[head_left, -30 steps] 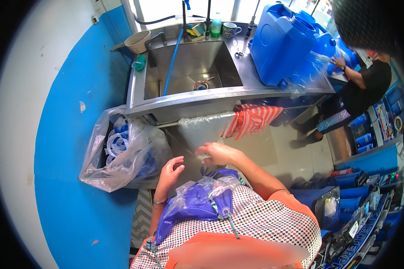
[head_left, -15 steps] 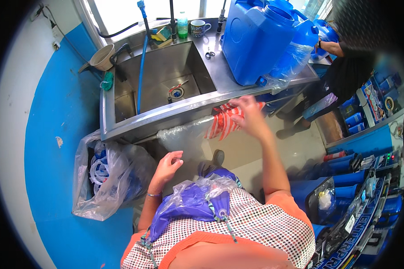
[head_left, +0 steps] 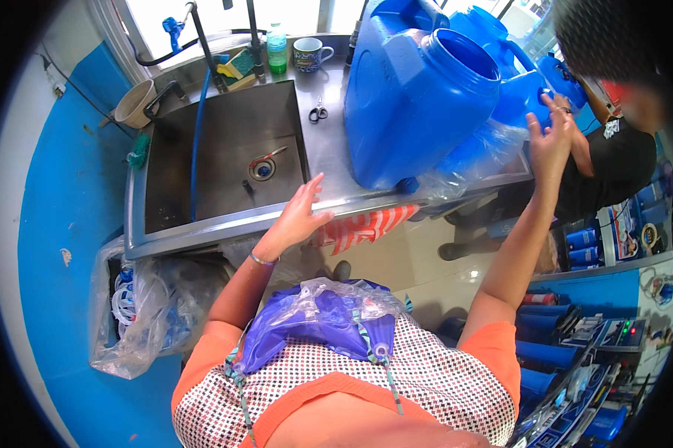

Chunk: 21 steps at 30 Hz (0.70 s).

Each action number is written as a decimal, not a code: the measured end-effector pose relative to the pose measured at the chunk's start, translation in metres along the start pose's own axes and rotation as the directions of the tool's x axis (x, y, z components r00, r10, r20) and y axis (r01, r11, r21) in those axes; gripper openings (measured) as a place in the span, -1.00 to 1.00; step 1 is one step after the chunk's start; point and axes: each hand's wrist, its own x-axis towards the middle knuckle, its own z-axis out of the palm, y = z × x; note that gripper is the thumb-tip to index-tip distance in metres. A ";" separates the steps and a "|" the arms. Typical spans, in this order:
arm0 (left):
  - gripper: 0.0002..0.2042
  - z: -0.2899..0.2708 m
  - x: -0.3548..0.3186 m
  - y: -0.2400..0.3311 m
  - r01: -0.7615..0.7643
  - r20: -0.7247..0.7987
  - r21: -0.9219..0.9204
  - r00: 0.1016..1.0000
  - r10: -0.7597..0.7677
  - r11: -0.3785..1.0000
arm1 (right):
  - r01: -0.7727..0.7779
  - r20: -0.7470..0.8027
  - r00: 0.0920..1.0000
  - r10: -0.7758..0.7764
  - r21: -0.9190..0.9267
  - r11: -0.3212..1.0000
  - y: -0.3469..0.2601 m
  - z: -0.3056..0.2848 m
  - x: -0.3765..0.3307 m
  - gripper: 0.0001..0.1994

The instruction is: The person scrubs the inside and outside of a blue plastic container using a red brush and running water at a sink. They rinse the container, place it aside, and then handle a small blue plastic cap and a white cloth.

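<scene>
My left hand (head_left: 302,218) is held over the front edge of the steel sink counter (head_left: 224,246), fingers stretched out and nothing in them. Just below it, a red-and-white striped plastic bag or cloth (head_left: 370,230) hangs at the counter's front. My right hand (head_left: 551,142) reaches far right with its fingers apart, beside a blue jug (head_left: 519,101) partly wrapped in clear plastic (head_left: 474,160). Whether the fingertips touch that jug I cannot tell. Between my hands, a large uncapped blue container (head_left: 404,112) stands on the counter.
The sink basin (head_left: 224,172) has a blue hose (head_left: 199,149) hanging in it. Scissors (head_left: 318,112), a mug (head_left: 310,55) and a green bottle (head_left: 277,51) stand behind. A co-worker in black (head_left: 612,164) is close at right. A clear bag of parts (head_left: 139,313) sits lower left.
My right hand has left the striped bag and moved up and right toward the blue jugs. My left hand has risen to the counter's front edge. My view has shifted closer to the counter.
</scene>
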 end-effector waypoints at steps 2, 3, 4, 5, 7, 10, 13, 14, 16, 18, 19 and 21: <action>-0.15 0.012 0.029 0.009 0.001 -0.026 0.027 1.000 0.000 1.000 | 0.004 -0.063 0.998 -0.010 -0.083 0.997 0.032 0.009 0.029 -0.53; -0.13 0.018 0.040 0.012 0.008 -0.041 -0.007 0.999 -0.008 1.000 | -0.011 -0.070 0.998 0.003 -0.110 0.994 0.044 0.012 0.040 -0.53; -0.12 0.023 0.045 0.015 -0.001 -0.048 0.001 0.999 0.001 1.000 | -0.045 -0.090 0.995 0.033 -0.136 0.990 0.050 0.011 0.046 -0.53; -0.12 0.026 0.054 0.016 0.003 -0.057 0.003 0.998 -0.003 1.000 | -0.028 -0.113 0.994 0.007 -0.191 0.981 0.052 0.021 0.052 -0.53; -0.12 0.031 0.067 0.017 0.015 -0.052 0.027 0.999 -0.013 1.000 | 0.088 -0.090 0.990 -0.111 -0.225 0.970 0.040 0.033 0.050 -0.53; -0.14 0.033 0.082 0.011 0.000 -0.015 0.075 1.000 0.001 0.997 | 0.173 -0.005 0.983 -0.181 -0.269 0.947 -0.005 0.046 0.028 -0.59; -0.23 0.031 0.086 0.000 -0.049 0.034 0.080 0.998 0.046 0.996 | 0.130 -0.004 0.991 -0.132 -0.156 0.979 -0.058 0.026 -0.026 -0.70; -0.28 0.030 0.086 -0.005 -0.029 0.059 0.073 0.998 0.025 0.997 | 0.016 -0.014 1.000 -0.016 -0.001 1.000 -0.072 0.023 -0.045 -0.74; -0.37 0.024 0.085 -0.016 -0.014 0.119 0.056 0.993 0.007 0.998 | -0.225 -0.021 0.970 0.242 0.295 0.929 -0.097 0.031 -0.083 -0.81; -0.45 0.015 0.073 -0.029 -0.020 0.184 0.037 0.983 0.013 0.999 | -0.375 0.030 0.913 0.407 0.458 0.806 -0.114 0.052 -0.118 -0.83; -0.48 0.008 0.067 -0.036 0.017 0.235 0.039 0.972 -0.026 0.999 | -0.405 0.084 0.905 0.417 0.467 0.786 -0.119 0.062 -0.129 -0.81; -0.54 -0.010 0.055 -0.050 0.098 0.330 0.057 0.938 -0.111 0.994 | -0.565 0.552 0.715 0.430 0.094 0.819 -0.126 0.070 -0.152 -0.72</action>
